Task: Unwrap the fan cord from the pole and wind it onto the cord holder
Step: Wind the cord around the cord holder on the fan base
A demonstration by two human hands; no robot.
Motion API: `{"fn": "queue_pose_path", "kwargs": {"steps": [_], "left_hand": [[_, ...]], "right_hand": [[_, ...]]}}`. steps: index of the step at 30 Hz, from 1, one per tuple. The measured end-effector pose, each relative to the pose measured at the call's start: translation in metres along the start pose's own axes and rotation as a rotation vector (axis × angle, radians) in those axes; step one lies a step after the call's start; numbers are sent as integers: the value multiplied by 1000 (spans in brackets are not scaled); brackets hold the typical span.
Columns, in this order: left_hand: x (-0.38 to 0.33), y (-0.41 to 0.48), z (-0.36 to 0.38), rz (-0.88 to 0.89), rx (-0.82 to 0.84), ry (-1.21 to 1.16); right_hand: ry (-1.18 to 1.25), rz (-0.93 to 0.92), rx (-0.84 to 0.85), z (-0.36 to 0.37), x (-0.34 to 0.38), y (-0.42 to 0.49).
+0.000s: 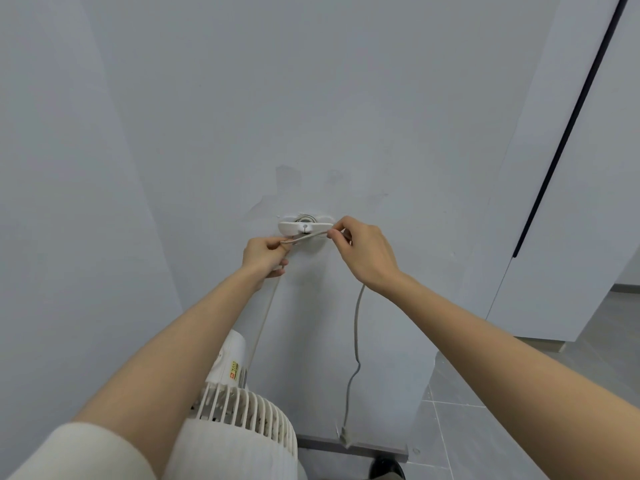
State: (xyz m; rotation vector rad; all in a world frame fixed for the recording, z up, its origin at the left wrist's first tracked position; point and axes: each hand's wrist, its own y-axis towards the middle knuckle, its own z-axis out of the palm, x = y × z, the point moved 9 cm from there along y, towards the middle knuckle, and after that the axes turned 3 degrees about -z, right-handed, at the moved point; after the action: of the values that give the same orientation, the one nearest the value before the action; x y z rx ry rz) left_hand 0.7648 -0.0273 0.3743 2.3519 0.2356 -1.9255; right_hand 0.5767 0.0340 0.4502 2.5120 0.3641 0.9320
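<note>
Cord point(356, 323) lies taut across the front of the wall-mounted cord holder point(292, 227), just under its wings. Left hand point(265, 252) is clenched round it. Right hand point(367, 252) pinches it in its fingers point(341, 226) beside the holder. The free end hangs to the plug point(344, 436) (near the floor). Judged light, limp and liable to slip off: grasp close to the holder, under tension.

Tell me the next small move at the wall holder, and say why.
Likely loop the cord behind the cord holder: left hand and right hand pinch a short stretch taut just below its wings, and the rest hangs loose from the right hand toward the floor.
</note>
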Motion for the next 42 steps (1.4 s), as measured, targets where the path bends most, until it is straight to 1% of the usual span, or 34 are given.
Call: {"fn": "queue_pose_path", "kwargs": {"steps": [5, 8, 12, 16, 20, 24, 28, 33, 35, 37, 42], "left_hand": [[2, 9, -11, -67, -66, -100], [-1, 12, -17, -89, -103, -130], [-6, 16, -20, -78, -97, -112], [-10, 19, -28, -53, -127, -86], [-23, 18, -36, 70, -167, 4], [-37, 17, -39, 172, -185, 82], [-52, 18, -40, 294, -188, 235], [-82, 15, -32, 519, -91, 601], [-92, 12, -27, 560, -69, 671], [-99, 8, -23, 586, -81, 707], [-106, 1, -15, 589, -137, 687]], "right_hand": [[54, -19, 24, 2, 7, 8], [-7, -35, 23, 2, 9, 9], [-53, -50, 14, 3, 12, 13], [53, -42, 77, 13, 16, 19], [158, -26, 122, 20, 19, 22], [215, -2, 98, 16, 17, 26], [211, -4, 61, 12, 16, 29], [199, 8, 14, 6, 7, 33], [196, 15, -28, 0, 2, 34], [168, 25, -76, -7, -2, 33], [71, 39, -174, -27, -8, 28]]}}
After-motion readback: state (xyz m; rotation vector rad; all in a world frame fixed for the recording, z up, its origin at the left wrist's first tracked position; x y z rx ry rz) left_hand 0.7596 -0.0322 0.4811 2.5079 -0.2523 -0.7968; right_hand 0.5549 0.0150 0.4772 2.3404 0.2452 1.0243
